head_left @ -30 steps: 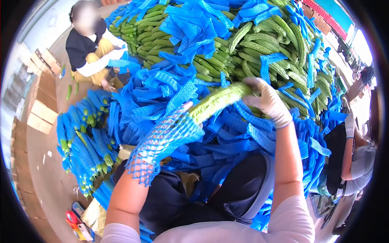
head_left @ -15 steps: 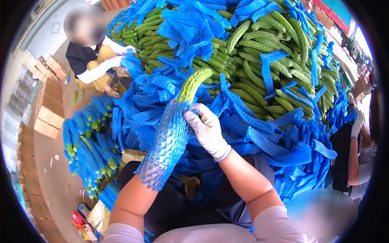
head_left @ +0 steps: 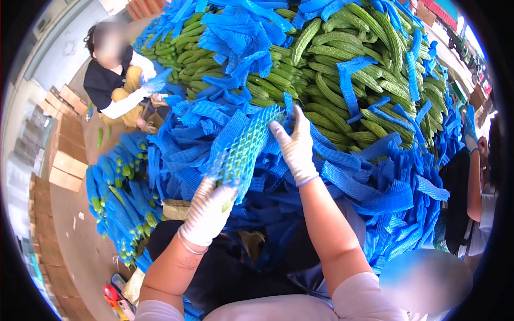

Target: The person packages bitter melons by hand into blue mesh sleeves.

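My left hand (head_left: 208, 206), in a white glove, is closed round the lower end of a green bitter melon (head_left: 233, 163) inside a blue mesh sleeve (head_left: 247, 145). The net covers nearly the whole melon and slants up to the right. Just right of the net's upper end, my right hand (head_left: 294, 142), also gloved, has its thumb and fingers apart and nothing between them. Loose blue sleeves (head_left: 187, 120) lie beneath and around both hands. Behind them is a big heap of bare bitter melons (head_left: 342, 80).
Netted melons (head_left: 120, 195) are stacked at the left. A co-worker (head_left: 115, 80) crouches at the upper left holding blue netting. Another person's arm (head_left: 474, 184) shows at the right edge. Cardboard boxes (head_left: 68, 160) and a red tape roll (head_left: 111, 292) are on the floor.
The netting now covers the melon, whose upper part was bare. My left hand has come out of the sleeve and holds the lower end. My right hand has opened and moved right.
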{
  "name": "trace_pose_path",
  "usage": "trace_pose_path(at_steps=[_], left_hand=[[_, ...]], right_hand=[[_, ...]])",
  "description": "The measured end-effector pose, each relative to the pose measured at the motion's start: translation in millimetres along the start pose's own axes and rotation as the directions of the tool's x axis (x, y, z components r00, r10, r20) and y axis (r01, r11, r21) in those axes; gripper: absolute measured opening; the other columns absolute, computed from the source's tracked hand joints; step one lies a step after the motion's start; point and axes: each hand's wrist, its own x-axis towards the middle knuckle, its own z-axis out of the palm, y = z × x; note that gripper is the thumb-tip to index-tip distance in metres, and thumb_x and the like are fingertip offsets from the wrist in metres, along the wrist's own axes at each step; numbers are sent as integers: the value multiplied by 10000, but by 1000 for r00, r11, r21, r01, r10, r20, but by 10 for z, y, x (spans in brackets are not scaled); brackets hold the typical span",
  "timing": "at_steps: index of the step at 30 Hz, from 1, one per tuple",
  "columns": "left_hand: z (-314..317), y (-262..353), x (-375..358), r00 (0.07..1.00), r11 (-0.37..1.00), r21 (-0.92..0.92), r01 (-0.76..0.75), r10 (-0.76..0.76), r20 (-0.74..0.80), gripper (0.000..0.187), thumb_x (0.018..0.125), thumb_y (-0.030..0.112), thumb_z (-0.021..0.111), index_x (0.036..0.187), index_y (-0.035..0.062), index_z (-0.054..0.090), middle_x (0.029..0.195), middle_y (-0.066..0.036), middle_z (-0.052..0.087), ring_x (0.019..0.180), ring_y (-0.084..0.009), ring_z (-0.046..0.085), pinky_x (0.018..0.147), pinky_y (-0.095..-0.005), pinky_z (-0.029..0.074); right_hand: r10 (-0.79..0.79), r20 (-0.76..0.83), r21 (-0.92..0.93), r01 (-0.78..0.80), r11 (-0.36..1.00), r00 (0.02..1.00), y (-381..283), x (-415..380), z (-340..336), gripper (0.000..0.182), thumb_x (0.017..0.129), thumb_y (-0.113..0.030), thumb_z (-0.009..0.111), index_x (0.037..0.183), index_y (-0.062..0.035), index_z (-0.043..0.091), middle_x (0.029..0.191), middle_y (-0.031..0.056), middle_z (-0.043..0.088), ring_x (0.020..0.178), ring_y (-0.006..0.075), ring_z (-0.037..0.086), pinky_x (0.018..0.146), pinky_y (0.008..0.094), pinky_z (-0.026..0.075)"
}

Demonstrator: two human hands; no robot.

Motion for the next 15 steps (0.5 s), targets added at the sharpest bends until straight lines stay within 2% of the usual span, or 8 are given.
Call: trace_pose_path(at_steps=[1,2,4,6,9,12,14,15], left_hand=[[75,60,22,990,975,-197,105,-121,-67,453,849,27,629,1281,20,492,1160,-63,585,1030,-134,560,897,-278,443],[87,-39,23,997,1000,7,1,0,-76,469,863,49,637,1302,23,474,1164,-50,576,1008,-114,538,889,-269,436],[110,10,18,990,980,164,-114,100,95,433,880,78,631,1288,28,497,1159,-45,580,1010,-105,525,872,-266,435],[-32,305,5,970,942,334,-28,-56,238,205,902,174,632,1014,3,646,956,-52,652,795,-113,593,728,-256,479],[-354,418,35,994,987,159,32,-15,-105,412,962,380,505,901,-1,651,790,-60,680,664,-113,631,620,-248,501],[-415,279,193,906,956,136,-259,289,-308,360,947,262,560,1207,13,562,1162,-111,616,1045,-157,597,854,-306,497],[-380,172,236,908,980,82,-183,200,-369,442,934,213,581,1329,45,474,1295,-96,533,1200,-155,483,960,-341,442],[-365,135,277,970,973,-168,-157,120,-209,446,931,211,585,1329,42,475,1287,-88,538,1216,-149,462,966,-339,433]], right_hand=[[199,149,133,-219,967,969,-113,-30,-22,761,825,-415,715,1338,46,392,1223,207,543,1138,284,542,983,356,418],[326,374,412,-470,781,868,-232,-94,-104,711,832,-411,714,1319,26,436,1211,166,562,1146,256,548,967,369,436],[113,849,524,-850,-49,517,-409,-222,-121,614,819,-384,737,1250,-18,500,1152,113,589,1060,206,576,914,355,461],[185,842,508,-860,45,507,-337,-284,-117,467,821,-337,744,1153,-77,544,1051,54,606,951,145,587,833,319,483],[83,858,476,-844,246,507,-505,-226,-288,432,838,-252,730,1168,-60,527,994,10,590,882,109,570,776,277,476],[-71,871,468,-776,423,486,-722,-334,-261,540,828,-202,738,1270,-41,471,1035,11,575,913,96,550,795,264,460],[-135,894,423,-708,565,427,-832,-454,-220,730,816,-141,742,1408,-6,338,1153,43,556,1015,118,528,876,265,439],[-126,865,440,-614,656,485,-863,-550,-187,765,818,-129,732,1434,-2,296,1197,58,546,1051,134,519,912,277,429]])
